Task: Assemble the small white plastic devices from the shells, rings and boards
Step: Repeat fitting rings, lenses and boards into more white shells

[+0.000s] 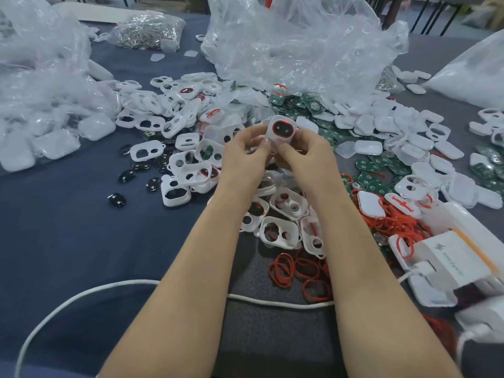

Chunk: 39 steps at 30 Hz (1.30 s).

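Head camera shows the left hand (246, 151) and right hand (305, 151) both pinching a white shell (281, 129) with a red ring above the parts-strewn table (68, 227); uneven thumb pressure could, seemingly, pop the ring out.
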Tool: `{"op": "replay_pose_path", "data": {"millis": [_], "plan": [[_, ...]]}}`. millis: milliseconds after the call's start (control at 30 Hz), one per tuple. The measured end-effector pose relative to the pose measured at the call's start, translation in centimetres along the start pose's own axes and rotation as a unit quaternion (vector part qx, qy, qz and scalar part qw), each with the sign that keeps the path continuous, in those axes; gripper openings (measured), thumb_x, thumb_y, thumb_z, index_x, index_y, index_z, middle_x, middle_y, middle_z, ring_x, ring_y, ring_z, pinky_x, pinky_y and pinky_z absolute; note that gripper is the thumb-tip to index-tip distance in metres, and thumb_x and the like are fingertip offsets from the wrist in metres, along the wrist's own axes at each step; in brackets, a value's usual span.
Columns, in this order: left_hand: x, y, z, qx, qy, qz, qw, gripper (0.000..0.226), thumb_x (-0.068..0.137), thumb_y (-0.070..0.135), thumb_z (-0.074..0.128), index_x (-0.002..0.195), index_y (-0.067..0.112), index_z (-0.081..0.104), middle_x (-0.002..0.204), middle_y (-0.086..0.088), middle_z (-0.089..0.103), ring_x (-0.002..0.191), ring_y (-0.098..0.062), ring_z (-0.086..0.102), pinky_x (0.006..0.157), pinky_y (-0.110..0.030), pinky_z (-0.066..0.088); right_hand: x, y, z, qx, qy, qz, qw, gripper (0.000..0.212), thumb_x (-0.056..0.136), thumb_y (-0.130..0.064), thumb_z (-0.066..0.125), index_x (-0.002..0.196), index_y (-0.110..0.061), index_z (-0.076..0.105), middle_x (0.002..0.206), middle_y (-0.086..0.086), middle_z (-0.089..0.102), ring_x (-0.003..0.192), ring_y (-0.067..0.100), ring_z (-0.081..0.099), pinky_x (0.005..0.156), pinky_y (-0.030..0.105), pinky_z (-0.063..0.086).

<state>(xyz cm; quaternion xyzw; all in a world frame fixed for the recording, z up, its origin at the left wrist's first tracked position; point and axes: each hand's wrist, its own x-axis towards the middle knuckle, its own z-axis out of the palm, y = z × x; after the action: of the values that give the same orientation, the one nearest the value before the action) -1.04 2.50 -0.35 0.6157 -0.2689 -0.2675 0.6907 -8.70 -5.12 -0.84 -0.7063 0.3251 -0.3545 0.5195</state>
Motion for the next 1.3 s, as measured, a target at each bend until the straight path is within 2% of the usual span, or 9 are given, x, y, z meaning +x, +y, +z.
{"op": "replay_pose_path", "data": {"millis": [133,167,300,500,733,867,1033,1200,1300], "plan": [[-0.02,0.07,-0.21,0.036,0.007,0.038,0.999,0.016,0.095,0.017,0.059,0.086,0.029,0.065,0.07,0.013,0.068,0.069,0.001,0.064,0.067,-0.016,0.052,0.06,0.05,-0.38,0.045,-0.033,0.023,0.998,0.012,0.092,-0.009,0.059,0.104,-0.011,0.059,0.097,0.013,0.07,0.088,0.025,0.071,0.082,0.042,0.059],[0.02,0.1,-0.22,0.043,0.013,0.049,0.998,0.01,0.095,0.02,0.06,0.089,0.026,0.066,0.069,0.015,0.067,0.065,0.005,0.061,0.064,-0.013,0.05,0.06,0.01,-0.42,0.041,-0.041,0.019,0.998,0.012,0.093,-0.007,0.057,0.104,-0.012,0.059,0.096,0.013,0.071,0.087,0.025,0.071,0.082,0.041,0.058],[0.28,-0.03,-0.23,0.075,0.029,0.078,0.994,0.01,0.093,0.018,0.063,0.102,0.014,0.063,0.086,0.005,0.066,0.072,-0.002,0.059,0.065,-0.013,0.047,-0.09,-0.04,-0.35,0.009,-0.075,0.005,0.997,0.019,0.093,-0.007,0.056,0.111,-0.01,0.063,0.095,0.013,0.072,0.086,0.025,0.071,0.083,0.041,0.058],[0.78,-0.37,-0.47,0.127,0.052,0.084,0.987,0.006,0.093,0.017,0.062,0.093,0.012,0.06,0.074,0.008,0.058,0.058,0.009,0.052,0.059,-0.006,0.04,-0.27,-0.16,-0.13,-0.024,-0.104,-0.005,0.994,0.023,0.095,-0.008,0.052,0.114,-0.014,0.064,0.094,0.016,0.072,0.087,0.034,0.069,0.082,0.051,0.056],[0.41,-0.06,-0.3,0.073,0.047,0.077,0.993,0.023,0.093,0.022,0.064,0.107,0.005,0.068,0.097,-0.008,0.072,0.089,-0.014,0.066,0.082,-0.025,0.053,-0.09,-0.32,-0.39,0.019,-0.087,0.002,0.996,0.022,0.096,-0.008,0.054,0.115,-0.006,0.064,0.099,0.016,0.071,0.089,0.025,0.07,0.085,0.042,0.057],[0.51,0.02,-0.17,0.111,0.044,0.073,0.99,0.02,0.096,0.017,0.058,0.11,0.006,0.066,0.095,-0.002,0.07,0.085,-0.009,0.064,0.079,-0.018,0.051,-0.22,-0.4,-0.41,0.016,-0.082,0.001,0.997,0.021,0.095,-0.006,0.054,0.112,-0.004,0.065,0.098,0.019,0.071,0.091,0.03,0.07,0.086,0.044,0.057],[0.66,-0.07,-0.03,0.168,0.061,0.081,0.981,0.019,0.098,0.018,0.052,0.111,0.005,0.059,0.093,0.002,0.063,0.089,-0.013,0.06,0.083,-0.022,0.048,-0.43,-0.71,-0.04,-0.023,-0.072,-0.016,0.997,0.018,0.096,-0.016,0.054,0.106,-0.011,0.069,0.095,0.014,0.071,0.093,0.031,0.067,0.087,0.049,0.054],[0.13,0.02,0.2,0.138,0.012,0.074,0.988,0.006,0.096,0.015,0.057,0.1,0.018,0.06,0.089,0.009,0.063,0.088,-0.009,0.062,0.085,-0.025,0.052,-0.36,-0.59,-0.2,0.004,0.005,-0.017,1.0,0.015,0.094,-0.017,0.057,0.09,-0.029,0.066,0.092,0.002,0.07,0.09,0.018,0.066,0.086,0.041,0.055],[0.02,-0.01,0.21,0.126,0.0,0.074,0.989,0.01,0.095,0.012,0.057,0.101,0.019,0.061,0.092,0.006,0.065,0.091,-0.011,0.062,0.088,-0.029,0.053,-0.16,-0.33,-0.16,-0.002,0.025,-0.033,0.999,0.009,0.094,-0.017,0.058,0.091,-0.023,0.063,0.089,-0.004,0.067,0.081,0.008,0.062,0.079,0.025,0.052]]}}
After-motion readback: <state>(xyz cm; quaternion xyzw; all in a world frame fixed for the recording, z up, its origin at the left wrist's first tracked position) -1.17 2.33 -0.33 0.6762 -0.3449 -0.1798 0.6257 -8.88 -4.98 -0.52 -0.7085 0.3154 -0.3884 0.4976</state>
